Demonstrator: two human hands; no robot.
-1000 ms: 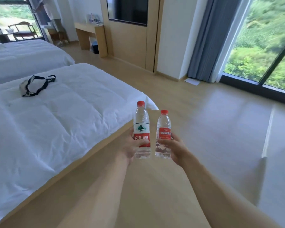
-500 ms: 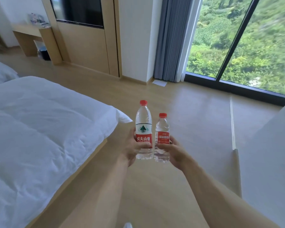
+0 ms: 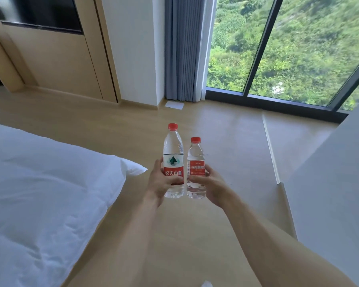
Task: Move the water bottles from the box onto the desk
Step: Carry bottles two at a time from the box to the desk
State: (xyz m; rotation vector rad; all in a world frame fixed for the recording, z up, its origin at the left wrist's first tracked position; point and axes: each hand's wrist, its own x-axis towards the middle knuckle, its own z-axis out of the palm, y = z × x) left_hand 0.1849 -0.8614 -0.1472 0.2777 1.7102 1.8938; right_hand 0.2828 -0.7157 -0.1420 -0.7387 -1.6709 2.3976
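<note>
I hold two clear water bottles upright in front of me, side by side and nearly touching, over the wooden floor. The taller bottle (image 3: 173, 150) has a red cap and a red label with a green mountain mark; my left hand (image 3: 160, 181) grips its lower half. The shorter bottle (image 3: 195, 156), also red-capped with a red label, is gripped near its base by my right hand (image 3: 210, 184). Neither the box nor the desk is in view.
A bed with a white duvet (image 3: 39, 193) fills the left side. A pale grey surface (image 3: 340, 183) rises at the right. Ahead stand a wood wall panel (image 3: 56, 65), a grey curtain (image 3: 184, 48) and a floor-to-ceiling window (image 3: 288, 48). Wooden floor (image 3: 226, 125) lies between.
My view has swung to the right: the second bed and the far furniture left the frame, the window and the grey surface came in. Both bottles stay held the same way.
</note>
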